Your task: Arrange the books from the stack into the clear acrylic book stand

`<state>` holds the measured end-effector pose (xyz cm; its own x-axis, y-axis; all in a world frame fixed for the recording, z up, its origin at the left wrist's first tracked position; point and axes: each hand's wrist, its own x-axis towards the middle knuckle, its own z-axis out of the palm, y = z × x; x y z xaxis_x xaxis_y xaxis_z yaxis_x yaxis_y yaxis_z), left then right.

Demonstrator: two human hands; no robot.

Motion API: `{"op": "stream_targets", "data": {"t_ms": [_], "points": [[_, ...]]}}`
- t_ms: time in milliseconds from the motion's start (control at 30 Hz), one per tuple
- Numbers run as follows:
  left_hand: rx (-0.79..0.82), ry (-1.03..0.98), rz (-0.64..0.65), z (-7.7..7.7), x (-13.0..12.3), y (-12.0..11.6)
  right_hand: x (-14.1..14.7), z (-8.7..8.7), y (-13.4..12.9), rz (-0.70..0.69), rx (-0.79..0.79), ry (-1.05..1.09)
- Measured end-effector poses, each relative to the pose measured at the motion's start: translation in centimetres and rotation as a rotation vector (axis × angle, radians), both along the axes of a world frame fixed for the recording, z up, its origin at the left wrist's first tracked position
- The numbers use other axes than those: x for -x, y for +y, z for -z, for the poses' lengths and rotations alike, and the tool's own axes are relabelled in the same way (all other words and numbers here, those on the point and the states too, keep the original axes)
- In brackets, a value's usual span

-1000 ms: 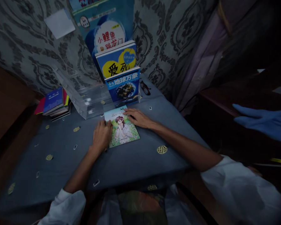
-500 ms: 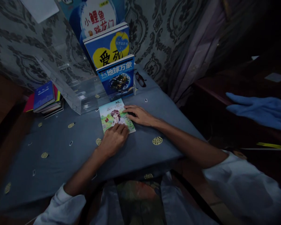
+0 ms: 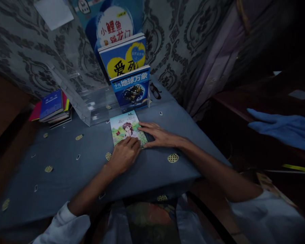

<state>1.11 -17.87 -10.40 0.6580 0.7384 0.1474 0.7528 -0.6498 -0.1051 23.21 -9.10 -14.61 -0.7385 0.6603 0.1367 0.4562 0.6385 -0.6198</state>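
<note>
A thin picture book [image 3: 127, 123] lies on the tablecloth, its cover showing a red-haired figure on a green meadow. Curled together, the fingers of my left hand [image 3: 126, 152] press onto its lower edge; the thumb is hidden. My right hand [image 3: 159, 135] is open at the book's right edge, with index finger and thumb spread apart and their tips at the cover. Just beyond the book, a clear acrylic rack [image 3: 96, 113] holds a blue earth book [image 3: 132, 95], a blue-and-yellow book [image 3: 114, 51] and a larger blue book [image 3: 91, 25] in rising tiers.
A stack of books [image 3: 51, 105] stands left of the rack. Dark glasses [image 3: 156, 91] lie to its right. The patterned tablecloth [image 3: 63, 179] covers the table, whose right edge runs beside my right forearm. A blue glove [image 3: 282, 127] is off to the right.
My right thumb and index finger have spread wider, and the hand has shifted slightly toward me along the book's right edge. My left hand stays on the lower edge. The view has tilted slightly.
</note>
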Motion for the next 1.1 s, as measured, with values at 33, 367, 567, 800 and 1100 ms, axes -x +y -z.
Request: {"op": "stream_targets", "data": {"t_ms": [33,367,567,800,1100], "points": [[-0.003,-0.024,0.008,0.3,0.2,0.3,0.0,0.1,-0.1,-0.002,0.001,-0.015],[0.068,-0.061,-0.102,1.5,0.3,10.9,-0.1,0.6,0.0,0.001,0.008,-0.030],[0.092,-0.090,-0.140,1.2,0.1,12.6,0.0,0.8,0.1,0.007,0.018,-0.061],[0.088,-0.159,-0.025,3.5,0.4,5.0,-0.5,1.1,0.3,0.029,0.090,-0.056],[0.236,-0.259,-0.037,3.1,2.5,1.0,2.1,-0.7,-1.0,-0.025,0.039,-0.082]]}}
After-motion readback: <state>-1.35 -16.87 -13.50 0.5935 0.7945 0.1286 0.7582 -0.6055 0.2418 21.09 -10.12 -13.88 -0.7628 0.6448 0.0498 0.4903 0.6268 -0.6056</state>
